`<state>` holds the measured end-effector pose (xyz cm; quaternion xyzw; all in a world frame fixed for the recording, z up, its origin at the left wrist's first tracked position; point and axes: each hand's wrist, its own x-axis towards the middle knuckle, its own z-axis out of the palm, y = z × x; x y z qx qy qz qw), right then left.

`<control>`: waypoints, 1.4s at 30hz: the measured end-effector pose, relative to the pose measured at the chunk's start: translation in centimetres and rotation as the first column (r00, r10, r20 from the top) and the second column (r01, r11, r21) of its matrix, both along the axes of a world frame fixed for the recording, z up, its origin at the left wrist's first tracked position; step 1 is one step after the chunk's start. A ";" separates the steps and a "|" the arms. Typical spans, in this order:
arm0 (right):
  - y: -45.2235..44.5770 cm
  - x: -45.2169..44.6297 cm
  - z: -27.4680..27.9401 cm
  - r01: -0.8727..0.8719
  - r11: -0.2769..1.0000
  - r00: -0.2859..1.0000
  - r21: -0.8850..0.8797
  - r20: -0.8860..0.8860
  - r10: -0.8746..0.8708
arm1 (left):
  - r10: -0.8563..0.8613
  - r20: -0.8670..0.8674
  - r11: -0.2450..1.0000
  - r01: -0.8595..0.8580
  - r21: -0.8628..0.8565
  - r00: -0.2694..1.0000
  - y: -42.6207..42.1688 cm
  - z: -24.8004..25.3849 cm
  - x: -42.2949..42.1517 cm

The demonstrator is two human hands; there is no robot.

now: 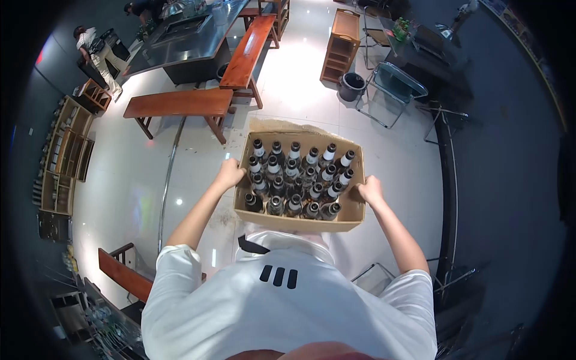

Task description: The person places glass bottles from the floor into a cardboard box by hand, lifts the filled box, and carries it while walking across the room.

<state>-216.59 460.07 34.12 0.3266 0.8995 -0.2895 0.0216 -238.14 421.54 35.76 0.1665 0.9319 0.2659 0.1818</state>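
A brown cardboard box (300, 224) with an open top is held in front of my body at waist height. Several dark glass bottles (292, 171) stand upright inside it in rows, some with pale neck labels. My left hand (230, 174) grips the box's left side, its fingers closed at the edge. On the opposite side, my right hand (371, 191) is closed on the box's right edge. The fingertips of both hands are partly hidden by the cardboard.
Wooden benches (180, 103) and a dark table (186, 45) stand ahead left. A black bin (351, 86), wooden cabinet (341, 45) and folding chair (393, 84) are ahead right. Shelves (60, 156) line the left wall. Two people are at the upper left.
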 end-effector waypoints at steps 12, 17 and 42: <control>17.5 -38.1 -1.6 -0.061 0.996 0.997 0.059 -0.045 0.063 | -0.015 -0.019 1.000 0.015 0.023 1.000 16.3 -4.8 -38.1; 25.1 -54.3 -1.8 -0.123 0.992 0.992 0.035 0.043 0.122 | 0.038 -0.084 0.997 -0.031 0.077 0.996 23.3 -3.0 -51.9; 63.9 -133.0 -5.6 0.080 0.996 0.981 -0.034 0.182 -0.073 | -0.108 -0.013 0.994 0.108 0.017 0.994 65.3 -7.7 -135.1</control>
